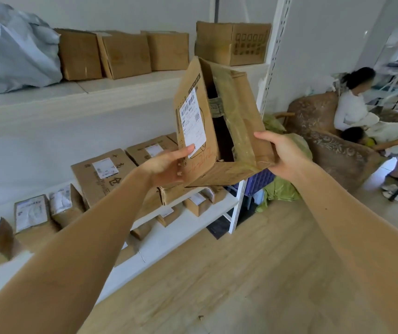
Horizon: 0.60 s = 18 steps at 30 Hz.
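Observation:
I hold a worn brown cardboard box (231,131) up in front of the shelves, tilted, with a white shipping label on its left face and a taped, torn side facing me. My left hand (166,166) grips its lower left corner, thumb lying across the bottom of the label. My right hand (281,153) grips the lower right edge, thumb on the taped face and fingers behind the box.
White shelving (120,97) at left carries several cardboard boxes on two levels and a grey plastic bag (12,49) at the top left. A person sits on a patterned armchair (333,150) at right. Green bags (282,189) lie by the shelf post. Wooden floor lies below.

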### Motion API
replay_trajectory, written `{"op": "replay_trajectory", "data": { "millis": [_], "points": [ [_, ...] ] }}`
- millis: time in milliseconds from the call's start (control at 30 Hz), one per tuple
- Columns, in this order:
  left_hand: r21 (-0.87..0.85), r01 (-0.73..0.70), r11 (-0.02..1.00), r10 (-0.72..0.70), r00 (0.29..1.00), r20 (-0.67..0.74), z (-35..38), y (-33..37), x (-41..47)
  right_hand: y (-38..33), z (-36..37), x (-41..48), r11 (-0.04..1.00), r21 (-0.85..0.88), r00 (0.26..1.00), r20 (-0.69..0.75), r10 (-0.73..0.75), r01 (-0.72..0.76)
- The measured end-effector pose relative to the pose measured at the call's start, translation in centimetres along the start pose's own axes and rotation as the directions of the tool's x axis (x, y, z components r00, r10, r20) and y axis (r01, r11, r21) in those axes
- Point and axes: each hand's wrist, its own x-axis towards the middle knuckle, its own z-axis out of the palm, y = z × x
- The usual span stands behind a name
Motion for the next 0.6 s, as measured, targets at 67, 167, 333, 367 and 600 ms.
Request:
{"op": "replay_trajectory", "data": {
  "millis": [67,167,333,367,600],
  "points": [
    [-0.039,0.022,0.999,-0.023,0.999,-0.037,1.8,-1.8,2.0,0.6,-2.8,1.0,0.999,-0.022,0.999,0.003,0.031,-0.031],
    [-0.086,0.058,0.995,-0.062,0.997,-0.046,4.4,-4.5,4.7,1.5,-6.7,2.4,0.996,-0.041,0.997,0.003,0.081,-0.081],
    [-0.132,0.107,0.985,-0.117,0.991,-0.070,8.5,-7.9,8.4,3.5,-12.6,4.7,0.986,-0.040,0.986,-0.054,0.161,-0.163],
    [-0.144,0.115,0.983,-0.126,0.990,-0.065,9.4,-8.4,9.2,3.8,-13.7,5.1,0.984,-0.034,0.984,-0.056,0.171,-0.173],
    [-0.191,0.220,0.957,-0.234,0.971,-0.054,13.0,-11.5,13.3,6.3,-19.6,7.4,0.964,-0.090,0.965,-0.109,0.238,-0.249]
  ]
}}
